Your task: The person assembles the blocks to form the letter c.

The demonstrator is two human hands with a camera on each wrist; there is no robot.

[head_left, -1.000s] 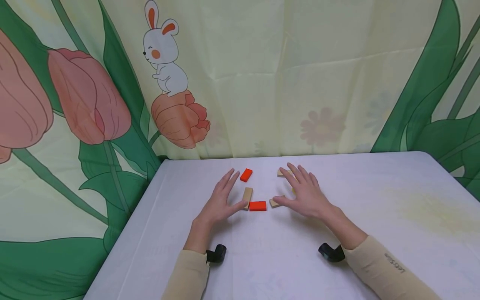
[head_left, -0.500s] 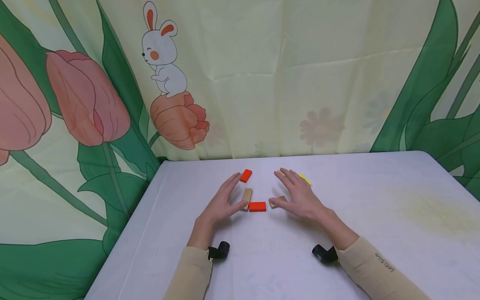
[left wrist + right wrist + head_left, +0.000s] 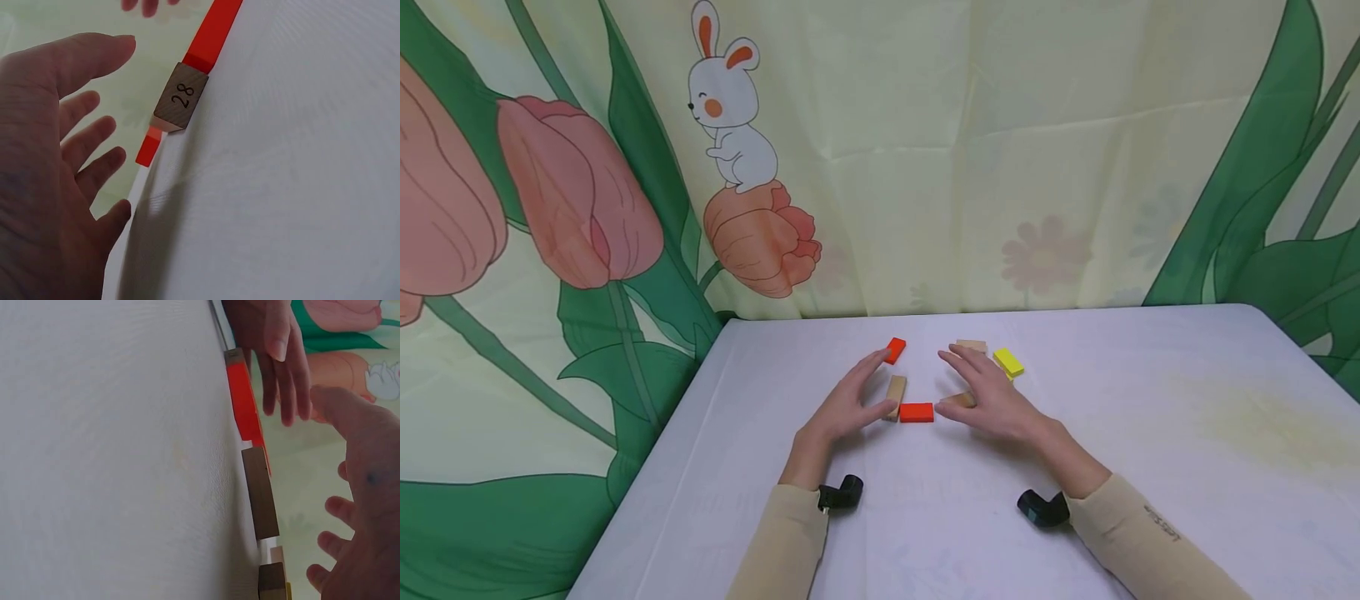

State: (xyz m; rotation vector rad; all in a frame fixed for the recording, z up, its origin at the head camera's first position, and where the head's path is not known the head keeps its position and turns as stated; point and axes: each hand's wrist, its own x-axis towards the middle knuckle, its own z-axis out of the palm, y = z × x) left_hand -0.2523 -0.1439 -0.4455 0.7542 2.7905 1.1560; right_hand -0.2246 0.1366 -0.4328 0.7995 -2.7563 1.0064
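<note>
Fingers point(image 3: 105, 170) wide, your left hand point(image 3: 842, 404) hovered empty by block 28 point(image 3: 897, 390); the near red block point(image 3: 917, 412) lay next, likely light, rigid, best pinched at its long sides; your spread right hand point(image 3: 992, 404), empty, flanked a wooden block point(image 3: 964, 399).

A tan rectangular wooden block point(image 3: 180, 99) shows matt grain, a red rectangular block point(image 3: 917, 412) looks smooth, and fine weave textures the white cloth-covered tabletop point(image 3: 300, 156) before a creased floral cloth backdrop point(image 3: 887, 183).

White table point(image 3: 940, 533) viewed from above, forward and down, in head view; wrist views taken low, close, tilted; nearer red block point(image 3: 214, 36) shared by both, upper half.
</note>
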